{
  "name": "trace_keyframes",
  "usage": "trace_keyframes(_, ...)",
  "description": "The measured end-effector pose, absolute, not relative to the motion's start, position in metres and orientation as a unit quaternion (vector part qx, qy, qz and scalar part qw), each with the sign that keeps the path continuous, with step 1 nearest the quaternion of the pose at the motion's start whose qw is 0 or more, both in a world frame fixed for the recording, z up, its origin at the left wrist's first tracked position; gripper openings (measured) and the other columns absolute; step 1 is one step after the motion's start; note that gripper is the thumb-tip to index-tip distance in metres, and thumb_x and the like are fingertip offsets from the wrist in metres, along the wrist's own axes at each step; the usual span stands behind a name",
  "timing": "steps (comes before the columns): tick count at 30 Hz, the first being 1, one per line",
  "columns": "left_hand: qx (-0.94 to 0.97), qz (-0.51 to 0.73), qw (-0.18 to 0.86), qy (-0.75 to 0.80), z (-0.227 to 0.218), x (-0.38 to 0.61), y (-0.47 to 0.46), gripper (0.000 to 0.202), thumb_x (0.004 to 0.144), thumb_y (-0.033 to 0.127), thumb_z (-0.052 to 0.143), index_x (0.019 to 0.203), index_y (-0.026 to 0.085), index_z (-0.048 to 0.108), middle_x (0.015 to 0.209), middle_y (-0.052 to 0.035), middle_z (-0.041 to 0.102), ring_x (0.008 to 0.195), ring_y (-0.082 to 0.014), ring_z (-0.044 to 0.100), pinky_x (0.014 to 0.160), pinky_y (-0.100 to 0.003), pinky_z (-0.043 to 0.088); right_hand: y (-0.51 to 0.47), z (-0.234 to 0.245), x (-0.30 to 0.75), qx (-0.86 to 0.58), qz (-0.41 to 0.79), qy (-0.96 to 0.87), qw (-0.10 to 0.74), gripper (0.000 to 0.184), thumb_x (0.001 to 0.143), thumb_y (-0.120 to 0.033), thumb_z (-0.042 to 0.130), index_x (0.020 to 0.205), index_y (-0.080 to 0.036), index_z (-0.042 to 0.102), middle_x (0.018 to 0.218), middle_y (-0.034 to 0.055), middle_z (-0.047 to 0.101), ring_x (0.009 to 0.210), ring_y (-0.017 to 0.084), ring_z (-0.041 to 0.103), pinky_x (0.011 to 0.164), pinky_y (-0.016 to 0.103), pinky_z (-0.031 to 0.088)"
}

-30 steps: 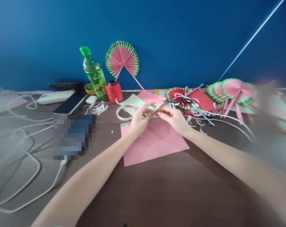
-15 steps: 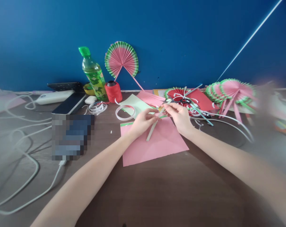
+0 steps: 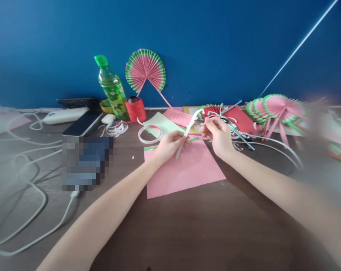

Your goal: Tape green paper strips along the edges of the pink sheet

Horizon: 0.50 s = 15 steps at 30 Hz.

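Note:
My left hand [image 3: 168,144] is closed on the lower part of a thin white strip [image 3: 188,129] that rises up and to the right above a pink paper sheet [image 3: 184,171] with a green top edge. My right hand [image 3: 218,134] pinches the strip's far end, just in front of a red pleated fan [image 3: 212,111] and the scissors [image 3: 223,121] lying on it. The strip arches between the two hands.
A green bottle [image 3: 111,90], red thread spool [image 3: 135,108], tape roll [image 3: 149,134] and light green paper [image 3: 162,122] sit behind the sheet. Pleated watermelon fans stand against the blue wall [image 3: 146,70] and pile at the right [image 3: 274,109]. Cables [image 3: 26,177] and devices lie left.
The strip has been peeled up off the sheet's green edge. My right hand has drawn its end up and rightward, while my left hand stays holding the lower part.

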State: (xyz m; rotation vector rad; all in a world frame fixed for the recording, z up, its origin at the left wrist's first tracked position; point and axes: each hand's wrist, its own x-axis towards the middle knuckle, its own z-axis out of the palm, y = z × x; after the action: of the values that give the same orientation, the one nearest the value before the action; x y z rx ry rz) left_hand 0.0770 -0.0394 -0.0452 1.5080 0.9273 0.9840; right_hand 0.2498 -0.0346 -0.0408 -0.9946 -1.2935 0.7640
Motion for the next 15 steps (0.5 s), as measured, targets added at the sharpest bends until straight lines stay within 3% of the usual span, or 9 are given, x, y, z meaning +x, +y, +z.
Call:
trace_keyframes(6, 0.609, 0.445, 0.522, 0.398, -0.044, 0.078, -0.042, 0.014, 0.080, 0.026, 0.056, 0.079, 0.013, 0.058, 0.077, -0.0067, 0.071, 0.064, -0.0117, 0.063, 0.063, -0.023, 0.048, -0.053, -0.039, 0.242, -0.374, 0.086, -0.751, 0.537, 0.008, 0.084, -0.026, 0.055, 0.081, -0.021, 0.060, 0.074, 0.0012, 0.061, 0.065, 0.012, 0.056, 0.059, 0.026, 0.048)
trace_keyframes(10, 0.631, 0.445, 0.497, 0.395, -0.042, 0.080, -0.045, 0.014, 0.081, 0.026, 0.055, 0.083, 0.013, 0.060, 0.076, -0.0063, 0.070, 0.063, -0.0125, 0.064, 0.057, -0.022, 0.047, -0.053, -0.044, 0.240, -0.346, 0.021, -0.790, 0.505, 0.015, 0.086, -0.019, 0.050, 0.093, -0.020, 0.063, 0.088, 0.0055, 0.065, 0.080, 0.016, 0.062, 0.070, 0.030, 0.053)
trace_keyframes(15, 0.688, 0.457, 0.420, 0.377, -0.041, 0.083, -0.049, 0.013, 0.080, 0.010, 0.048, 0.085, 0.014, 0.060, 0.083, -0.0036, 0.069, 0.063, -0.0086, 0.062, 0.066, -0.021, 0.048, -0.049, -0.048, 0.242, -0.346, -0.019, -0.792, 0.503, 0.018, 0.086, -0.015, 0.051, 0.095, -0.021, 0.066, 0.091, 0.0056, 0.069, 0.088, 0.018, 0.065, 0.078, 0.032, 0.054)
